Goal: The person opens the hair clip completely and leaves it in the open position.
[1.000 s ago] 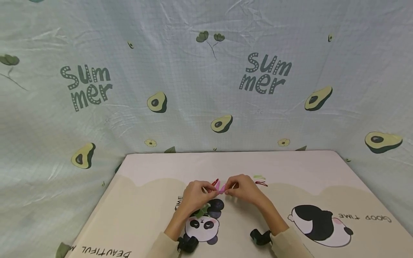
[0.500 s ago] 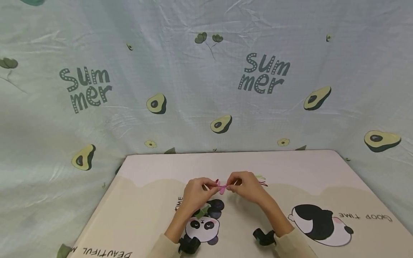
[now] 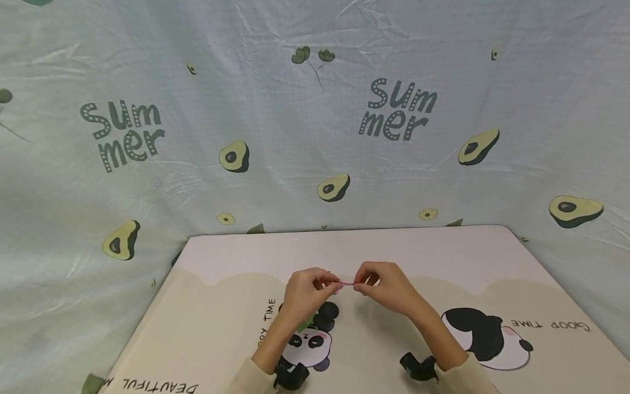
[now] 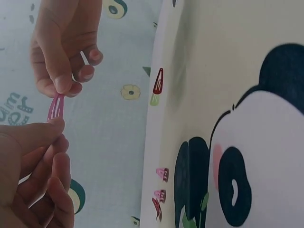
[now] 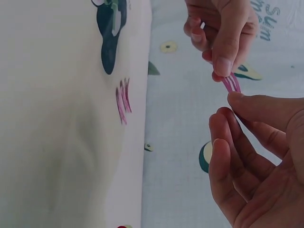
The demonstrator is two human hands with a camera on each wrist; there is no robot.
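1 L hand (image 3: 306,293) + 1 R hand (image 3: 386,284) = 2, w/ 1 pink clip (image 4: 56,108) btwn em. L wrist cam: 1 red clip (image 4: 158,80) + 1 green clip (image 4: 155,99) mid-frame, 2 small pink pcs (image 4: 162,174) & 1 other red clip (image 4: 156,209) btm ctr. Head cam: 2 SUMMER prints (image 3: 397,110) up top, 2 black wrist gadgets (image 3: 292,376) at btm.

The left forearm (image 3: 278,335) and right forearm (image 3: 435,335) slant inward, the left hand (image 3: 302,295) and right hand (image 3: 389,284) facing each other, near but apart. The left thumb (image 4: 38,135) opposes the forefinger in a pinch, and the right thumb (image 5: 263,107) does likewise; the remaining fingers (image 5: 221,164) of both hands curl loosely.
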